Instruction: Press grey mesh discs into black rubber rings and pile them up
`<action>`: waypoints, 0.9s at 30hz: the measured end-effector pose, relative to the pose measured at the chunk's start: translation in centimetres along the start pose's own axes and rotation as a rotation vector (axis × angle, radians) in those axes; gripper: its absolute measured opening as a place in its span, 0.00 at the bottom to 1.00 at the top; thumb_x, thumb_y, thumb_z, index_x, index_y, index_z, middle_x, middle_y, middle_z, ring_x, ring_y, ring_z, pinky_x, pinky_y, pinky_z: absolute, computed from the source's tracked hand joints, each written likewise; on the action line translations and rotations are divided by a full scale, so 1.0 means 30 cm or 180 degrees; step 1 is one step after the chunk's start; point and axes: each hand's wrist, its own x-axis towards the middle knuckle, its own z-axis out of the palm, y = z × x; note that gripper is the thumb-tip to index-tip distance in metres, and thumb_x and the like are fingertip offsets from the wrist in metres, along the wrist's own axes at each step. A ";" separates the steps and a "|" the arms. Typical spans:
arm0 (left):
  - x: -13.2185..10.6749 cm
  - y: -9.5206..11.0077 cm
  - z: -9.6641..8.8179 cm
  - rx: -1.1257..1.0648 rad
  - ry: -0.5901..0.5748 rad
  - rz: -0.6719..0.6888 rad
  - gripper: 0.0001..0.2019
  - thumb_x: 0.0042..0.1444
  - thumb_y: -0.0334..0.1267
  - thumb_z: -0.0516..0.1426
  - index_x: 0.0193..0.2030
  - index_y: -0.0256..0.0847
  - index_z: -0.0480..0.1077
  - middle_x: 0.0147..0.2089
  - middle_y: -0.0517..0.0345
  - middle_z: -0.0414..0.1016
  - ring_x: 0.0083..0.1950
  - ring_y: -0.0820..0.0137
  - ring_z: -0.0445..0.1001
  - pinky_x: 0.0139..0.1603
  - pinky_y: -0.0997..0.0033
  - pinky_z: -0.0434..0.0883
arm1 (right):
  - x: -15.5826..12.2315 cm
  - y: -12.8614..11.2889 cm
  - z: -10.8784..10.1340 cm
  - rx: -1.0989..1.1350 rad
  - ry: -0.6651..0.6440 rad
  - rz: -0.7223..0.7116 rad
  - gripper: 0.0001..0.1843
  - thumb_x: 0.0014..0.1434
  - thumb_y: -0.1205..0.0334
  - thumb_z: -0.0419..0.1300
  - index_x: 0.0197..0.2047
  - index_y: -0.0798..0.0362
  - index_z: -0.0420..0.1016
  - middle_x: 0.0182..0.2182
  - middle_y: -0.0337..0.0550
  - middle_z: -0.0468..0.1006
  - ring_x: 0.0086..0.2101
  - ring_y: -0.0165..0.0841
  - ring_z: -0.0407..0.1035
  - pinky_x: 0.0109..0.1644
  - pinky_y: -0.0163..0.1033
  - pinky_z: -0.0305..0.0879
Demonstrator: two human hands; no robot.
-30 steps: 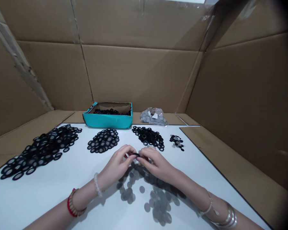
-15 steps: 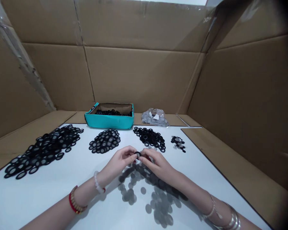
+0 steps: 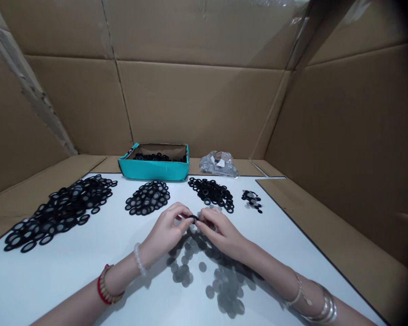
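Note:
Between the fingertips of both hands is a small black ring (image 3: 193, 218), seen nearly edge-on above the white table. My left hand (image 3: 169, 227) pinches its left side, and my right hand (image 3: 221, 230) pinches its right side. Whether a disc sits inside the ring cannot be made out. Beneath and in front of the hands lie loose grey translucent discs (image 3: 228, 290), with dark rings partly hidden under the right forearm. Just beyond the hands is a heap of black rings (image 3: 212, 194).
A long pile of black rings with grey centres (image 3: 64, 206) spreads along the left. A smaller similar pile (image 3: 148, 198) lies mid-table, and a little cluster (image 3: 252, 200) at right. Behind stand a teal box (image 3: 153, 170) of rings and a clear plastic bag (image 3: 219, 164). Cardboard walls (image 3: 204, 104) surround the table.
The black ring has tilted from showing its face to nearly edge-on between my fingers. Both hands stay in almost the same place; the whole view has shifted slightly.

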 end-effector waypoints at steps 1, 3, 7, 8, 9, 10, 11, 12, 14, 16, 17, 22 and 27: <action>0.001 0.006 0.000 -0.0102 -0.0031 -0.0066 0.05 0.54 0.35 0.54 0.30 0.38 0.69 0.34 0.55 0.69 0.38 0.67 0.68 0.40 0.69 0.66 | 0.000 0.004 0.001 0.0032 -0.0023 0.0002 0.14 0.64 0.61 0.48 0.26 0.52 0.56 0.24 0.35 0.63 0.28 0.31 0.57 0.34 0.36 0.53; 0.002 0.018 0.000 -0.0441 -0.0199 -0.0316 0.07 0.53 0.38 0.55 0.28 0.37 0.69 0.30 0.57 0.68 0.34 0.68 0.67 0.36 0.70 0.66 | 0.001 0.013 0.004 0.0115 -0.0087 0.0049 0.14 0.64 0.59 0.48 0.26 0.52 0.57 0.24 0.36 0.63 0.29 0.31 0.58 0.34 0.35 0.54; 0.000 0.035 0.004 -0.1194 -0.0380 -0.0879 0.09 0.52 0.41 0.56 0.31 0.37 0.70 0.27 0.60 0.67 0.29 0.72 0.65 0.31 0.73 0.64 | 0.004 0.024 0.004 0.0374 -0.0184 0.0171 0.12 0.64 0.58 0.48 0.29 0.52 0.60 0.26 0.36 0.64 0.28 0.30 0.59 0.32 0.34 0.54; -0.001 0.037 0.006 -0.1295 -0.0352 -0.0949 0.09 0.52 0.42 0.56 0.32 0.37 0.70 0.27 0.60 0.68 0.29 0.72 0.65 0.30 0.74 0.63 | 0.005 0.025 0.003 0.0411 -0.0196 0.0181 0.12 0.64 0.58 0.48 0.30 0.52 0.60 0.26 0.36 0.65 0.28 0.30 0.59 0.32 0.34 0.54; -0.002 0.037 0.007 -0.1344 -0.0313 -0.0983 0.10 0.52 0.42 0.56 0.33 0.37 0.70 0.27 0.60 0.68 0.30 0.72 0.66 0.31 0.74 0.64 | 0.005 0.025 0.003 0.0422 -0.0208 0.0185 0.11 0.64 0.58 0.49 0.30 0.52 0.61 0.26 0.36 0.65 0.29 0.30 0.59 0.32 0.33 0.54; -0.002 0.036 0.008 -0.1347 -0.0285 -0.0988 0.10 0.52 0.42 0.56 0.34 0.37 0.71 0.28 0.59 0.69 0.30 0.71 0.66 0.31 0.73 0.64 | 0.006 0.024 0.003 0.0411 -0.0214 0.0183 0.11 0.63 0.58 0.49 0.29 0.52 0.61 0.26 0.35 0.64 0.29 0.30 0.59 0.32 0.33 0.53; -0.002 0.033 0.009 -0.1306 -0.0281 -0.0974 0.09 0.51 0.42 0.56 0.34 0.37 0.71 0.29 0.58 0.69 0.31 0.70 0.67 0.32 0.73 0.64 | 0.007 0.024 0.003 0.0395 -0.0218 0.0177 0.12 0.63 0.59 0.49 0.28 0.52 0.61 0.25 0.35 0.63 0.28 0.29 0.59 0.32 0.33 0.53; -0.002 0.031 0.010 -0.1226 -0.0278 -0.0946 0.09 0.51 0.41 0.57 0.33 0.37 0.71 0.30 0.57 0.70 0.32 0.70 0.67 0.33 0.73 0.64 | 0.009 0.023 0.004 0.0392 -0.0226 0.0172 0.13 0.63 0.59 0.49 0.27 0.52 0.60 0.24 0.34 0.62 0.27 0.29 0.58 0.31 0.33 0.52; 0.000 0.026 0.009 -0.1001 -0.0234 -0.0876 0.08 0.49 0.40 0.57 0.31 0.37 0.72 0.31 0.56 0.70 0.34 0.68 0.67 0.34 0.72 0.64 | 0.011 0.021 0.007 0.0413 -0.0207 0.0165 0.14 0.62 0.61 0.50 0.25 0.53 0.57 0.22 0.33 0.59 0.26 0.28 0.56 0.30 0.32 0.51; 0.002 0.023 0.007 -0.0798 -0.0156 -0.0813 0.07 0.48 0.39 0.57 0.27 0.37 0.71 0.30 0.56 0.69 0.34 0.68 0.67 0.34 0.72 0.64 | 0.012 0.017 0.009 0.0457 -0.0110 0.0173 0.14 0.61 0.62 0.51 0.24 0.53 0.56 0.21 0.33 0.57 0.25 0.27 0.55 0.29 0.32 0.50; 0.003 0.023 0.005 -0.0734 -0.0117 -0.0784 0.07 0.48 0.38 0.57 0.25 0.37 0.70 0.30 0.57 0.67 0.34 0.68 0.66 0.34 0.72 0.63 | 0.011 0.015 0.010 0.0484 -0.0053 0.0178 0.14 0.60 0.63 0.52 0.23 0.53 0.56 0.21 0.32 0.57 0.25 0.27 0.54 0.29 0.32 0.50; 0.005 0.019 -0.008 -0.0748 -0.0321 -0.0591 0.09 0.48 0.40 0.56 0.23 0.37 0.68 0.30 0.59 0.61 0.32 0.70 0.63 0.32 0.73 0.61 | 0.006 0.008 0.012 0.0638 -0.0069 0.0180 0.14 0.61 0.61 0.51 0.24 0.53 0.57 0.21 0.33 0.58 0.25 0.27 0.55 0.29 0.32 0.50; 0.004 0.027 -0.015 -0.0877 -0.0579 -0.0820 0.13 0.49 0.41 0.56 0.19 0.38 0.62 0.25 0.63 0.57 0.29 0.72 0.58 0.30 0.73 0.56 | 0.009 0.020 0.010 0.0778 -0.0269 0.0190 0.15 0.61 0.58 0.51 0.24 0.53 0.58 0.22 0.33 0.60 0.25 0.27 0.56 0.30 0.32 0.51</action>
